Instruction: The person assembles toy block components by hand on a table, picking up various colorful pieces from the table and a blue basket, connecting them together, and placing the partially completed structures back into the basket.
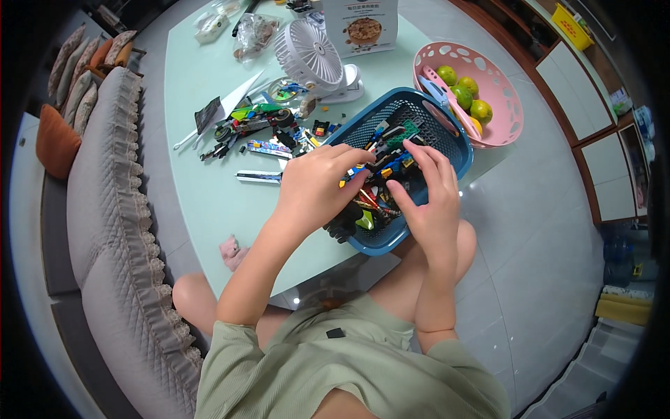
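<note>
Nearest to us, our knees poke out under the edge of the pale green counter (202, 202), and a grey sofa (112, 230) runs along our left.

Our left hand (314, 188) lies over the near-left rim of the blue basket (453, 150), fingers curled down into the toy bricks (380, 185) piled inside; whether it pinches a piece we cannot tell, as the fingertips are hidden among the parts. Our right hand (429, 192) is in the basket too, fingers loosely spread, the index and thumb bent toward the bricks, touching them, with nothing clearly gripped. The basket sits at the near-right edge of the counter, partly overhanging it, and the bricks in it are black, blue, yellow, red and green.

Just beyond our left hand, loose bricks and a part-built toy vehicle (255, 119) are scattered on the counter, with a long blue strip (259, 177) nearer to us. Behind them stands a small white fan (310, 56), tilted upward. To the right, touching the basket's far rim, a pink perforated bowl (506, 105) holds green fruit (464, 94). Farthest off stand a printed box (361, 26) and some clear bags (252, 33).
</note>
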Motion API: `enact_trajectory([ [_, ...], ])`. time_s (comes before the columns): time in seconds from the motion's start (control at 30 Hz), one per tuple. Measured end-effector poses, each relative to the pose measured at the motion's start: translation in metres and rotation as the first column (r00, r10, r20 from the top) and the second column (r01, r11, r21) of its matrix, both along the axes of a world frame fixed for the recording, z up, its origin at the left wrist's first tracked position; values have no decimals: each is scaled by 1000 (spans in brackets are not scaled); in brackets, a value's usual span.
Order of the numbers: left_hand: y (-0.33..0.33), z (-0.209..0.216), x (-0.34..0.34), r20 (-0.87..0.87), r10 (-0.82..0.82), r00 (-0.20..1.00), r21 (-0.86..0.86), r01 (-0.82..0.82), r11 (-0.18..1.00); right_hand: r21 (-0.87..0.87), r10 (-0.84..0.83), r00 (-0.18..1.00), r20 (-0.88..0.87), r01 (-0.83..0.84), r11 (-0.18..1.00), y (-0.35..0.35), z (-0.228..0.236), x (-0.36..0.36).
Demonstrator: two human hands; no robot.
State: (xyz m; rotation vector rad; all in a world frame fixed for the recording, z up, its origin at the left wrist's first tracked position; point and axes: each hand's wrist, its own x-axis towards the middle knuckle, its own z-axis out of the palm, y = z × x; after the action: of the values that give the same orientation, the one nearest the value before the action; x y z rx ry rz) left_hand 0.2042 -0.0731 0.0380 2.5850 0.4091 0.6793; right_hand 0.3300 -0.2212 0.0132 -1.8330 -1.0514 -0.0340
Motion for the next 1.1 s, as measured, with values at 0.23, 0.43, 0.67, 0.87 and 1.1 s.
enact_trajectory([
  [0.23, 38, 4, -59, 17, 270, 963, -85, -268, 960, 57, 36, 995, 96, -42, 997, -3, 5, -15],
  [0.43, 51, -10, -110, -64, 403, 913, -29, -405, 914, 79, 196, 981, 9, -196, 977, 10, 14, -58],
  [0.67, 49, -57, -132, -110, 337, 935, 10, -338, 941, 30, 397, 916, 55, -399, 917, 23, 11, -108],
  [0.87, 56, -91, -129, -108, 239, 965, -8, -241, 970, -200, 515, 854, 66, -495, 846, 45, -15, -135],
  [1.1, 75, -104, -115, -108, 255, 961, 16, -255, 967, -360, 484, 874, 50, -436, 825, 82, -64, -145],
])
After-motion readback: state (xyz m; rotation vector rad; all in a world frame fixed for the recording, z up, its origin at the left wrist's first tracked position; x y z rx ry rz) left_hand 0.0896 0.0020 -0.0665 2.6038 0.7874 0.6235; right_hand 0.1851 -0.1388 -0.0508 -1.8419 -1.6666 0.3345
